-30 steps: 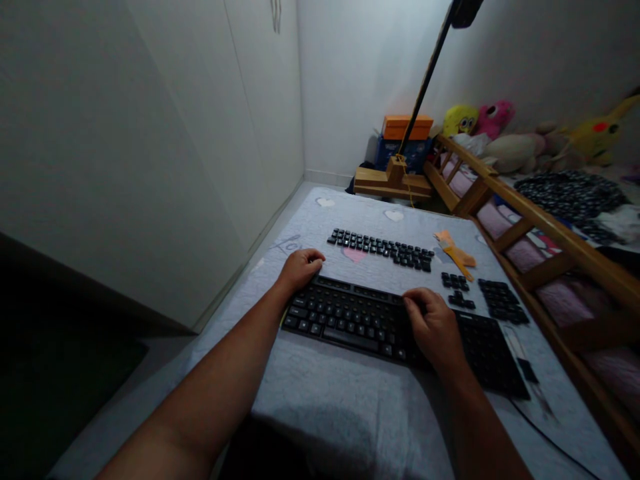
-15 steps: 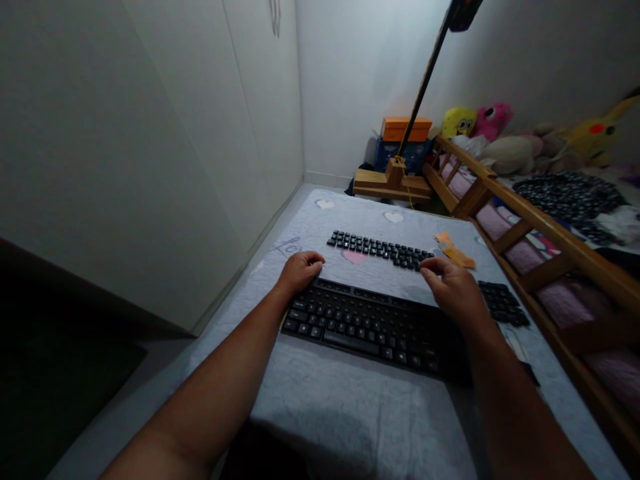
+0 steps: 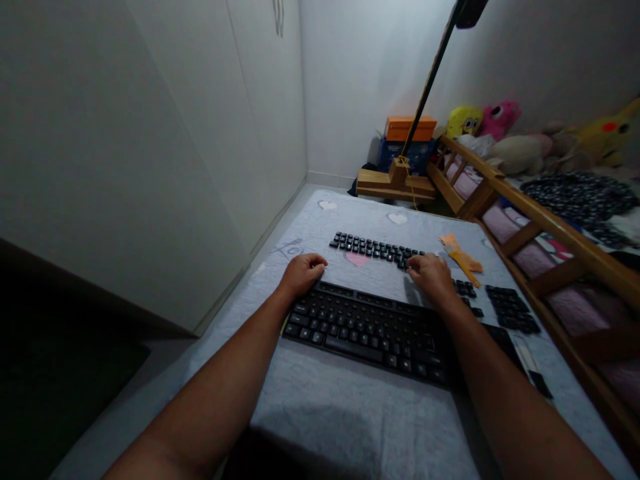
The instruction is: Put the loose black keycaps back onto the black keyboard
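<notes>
A black keyboard [image 3: 370,333] lies on the cloth-covered table, keys fitted in its lower rows and its upper rows without caps. My left hand [image 3: 304,272] rests at the keyboard's top left corner, thumb and fingertips pressed together; what they may hold is too small to tell. Behind the keyboard, loose black keycaps [image 3: 369,248] lie in rows. At the right end of these rows my right hand [image 3: 429,275] is pinched, its fingertips at the caps. Whether a cap is between them is hidden.
More keycaps [image 3: 511,308] lie to the right, near a dark flat object. An orange cloth [image 3: 467,259] with a yellow-handled tool [image 3: 469,270] sits at the back right. A wooden bed rail [image 3: 550,227] borders the right side; a white wardrobe [image 3: 200,133] stands left.
My right hand has shifted left, to the right end of the keycap rows, uncovering caps and the yellow tool beside it. My left hand is nearly still. The view has turned slightly.
</notes>
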Demonstrator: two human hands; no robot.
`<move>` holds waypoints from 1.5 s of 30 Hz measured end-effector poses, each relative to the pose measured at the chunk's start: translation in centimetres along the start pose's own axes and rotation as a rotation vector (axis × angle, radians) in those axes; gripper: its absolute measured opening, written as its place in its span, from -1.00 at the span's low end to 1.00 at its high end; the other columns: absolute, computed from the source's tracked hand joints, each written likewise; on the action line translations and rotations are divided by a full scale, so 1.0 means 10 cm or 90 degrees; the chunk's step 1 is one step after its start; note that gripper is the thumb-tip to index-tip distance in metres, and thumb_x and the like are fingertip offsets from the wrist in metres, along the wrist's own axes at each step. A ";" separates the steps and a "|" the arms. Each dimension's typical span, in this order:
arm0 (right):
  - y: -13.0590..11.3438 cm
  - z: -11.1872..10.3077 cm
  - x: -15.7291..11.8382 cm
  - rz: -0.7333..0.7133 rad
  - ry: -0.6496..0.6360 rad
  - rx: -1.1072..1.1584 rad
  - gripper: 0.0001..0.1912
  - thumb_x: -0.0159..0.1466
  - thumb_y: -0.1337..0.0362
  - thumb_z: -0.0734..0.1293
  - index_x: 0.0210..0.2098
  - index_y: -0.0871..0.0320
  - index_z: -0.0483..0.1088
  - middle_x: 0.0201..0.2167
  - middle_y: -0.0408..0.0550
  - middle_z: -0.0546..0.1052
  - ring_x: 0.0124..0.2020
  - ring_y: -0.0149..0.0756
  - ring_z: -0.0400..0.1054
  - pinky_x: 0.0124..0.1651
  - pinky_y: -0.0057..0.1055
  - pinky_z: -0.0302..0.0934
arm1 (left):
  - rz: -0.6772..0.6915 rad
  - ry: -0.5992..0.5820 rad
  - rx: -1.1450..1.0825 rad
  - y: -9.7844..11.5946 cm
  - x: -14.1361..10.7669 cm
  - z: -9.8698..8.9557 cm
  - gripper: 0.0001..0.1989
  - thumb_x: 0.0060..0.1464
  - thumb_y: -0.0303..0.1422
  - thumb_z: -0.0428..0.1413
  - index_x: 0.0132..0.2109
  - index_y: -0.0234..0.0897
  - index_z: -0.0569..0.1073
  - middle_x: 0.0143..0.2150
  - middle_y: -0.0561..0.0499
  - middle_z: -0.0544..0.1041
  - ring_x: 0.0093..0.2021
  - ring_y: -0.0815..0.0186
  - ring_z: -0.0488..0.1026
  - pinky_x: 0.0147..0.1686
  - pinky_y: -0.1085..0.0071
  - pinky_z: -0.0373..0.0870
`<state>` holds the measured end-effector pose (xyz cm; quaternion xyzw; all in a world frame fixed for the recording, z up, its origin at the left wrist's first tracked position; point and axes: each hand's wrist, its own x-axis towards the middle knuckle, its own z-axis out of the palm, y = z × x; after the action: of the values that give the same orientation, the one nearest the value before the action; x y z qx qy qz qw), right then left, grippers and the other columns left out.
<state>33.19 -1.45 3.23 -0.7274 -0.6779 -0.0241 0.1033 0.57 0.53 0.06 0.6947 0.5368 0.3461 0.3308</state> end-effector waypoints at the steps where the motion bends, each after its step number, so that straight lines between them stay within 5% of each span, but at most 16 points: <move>1: 0.00 0.02 0.02 0.001 -0.001 -0.008 -0.76 0.23 0.31 0.31 -0.14 0.12 0.55 -0.19 0.10 0.50 -0.10 -0.06 0.32 -0.07 -0.23 0.14 | 0.000 0.001 0.000 0.00 0.00 0.00 -0.73 -0.04 -0.30 0.06 -0.25 -0.30 0.59 -0.32 -0.01 0.61 -0.29 0.25 0.51 -0.19 0.36 0.40; 20: -0.13 0.13 0.09 -0.020 0.022 -0.065 -0.76 0.24 0.26 0.29 -0.15 0.12 0.53 -0.13 0.12 0.45 -0.07 -0.02 0.23 -0.12 -0.22 0.08 | 0.011 0.007 -0.001 -0.03 0.01 0.01 -0.75 -0.02 -0.31 0.07 -0.26 -0.30 0.59 -0.33 -0.01 0.61 -0.29 0.26 0.51 -0.20 0.37 0.41; 28: -0.15 0.00 -0.01 -0.067 0.084 -0.027 -0.81 0.20 0.26 0.31 -0.23 0.13 0.52 -0.19 0.11 0.46 -0.10 -0.01 0.25 -0.10 -0.18 0.12 | 0.016 0.004 0.004 -0.04 0.02 0.02 -0.74 -0.02 -0.30 0.06 -0.25 -0.30 0.59 -0.31 -0.02 0.61 -0.27 0.25 0.52 -0.21 0.38 0.40; 38: -0.32 -0.45 -0.81 -0.153 -0.044 0.280 -0.90 0.14 0.33 0.34 -0.31 0.11 0.45 -0.32 -0.07 0.53 -0.25 -0.21 0.40 -0.14 -0.31 0.24 | 0.018 0.005 0.001 -0.04 0.02 0.01 -0.74 -0.03 -0.29 0.06 -0.26 -0.29 0.58 -0.33 -0.01 0.61 -0.29 0.26 0.52 -0.23 0.38 0.39; 45: -0.43 -0.41 -1.30 -0.157 -0.103 0.332 -0.87 0.17 0.37 0.34 -0.27 0.10 0.45 -0.28 -0.05 0.54 -0.20 -0.20 0.40 -0.12 -0.28 0.28 | 0.006 0.002 0.012 -0.02 0.01 -0.01 -0.72 -0.04 -0.27 0.06 -0.25 -0.29 0.58 -0.34 -0.01 0.60 -0.29 0.25 0.51 -0.22 0.36 0.39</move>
<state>28.34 -14.73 5.50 -0.5879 -0.7507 0.1963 0.2288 0.43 0.65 -0.08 0.6999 0.5371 0.3438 0.3216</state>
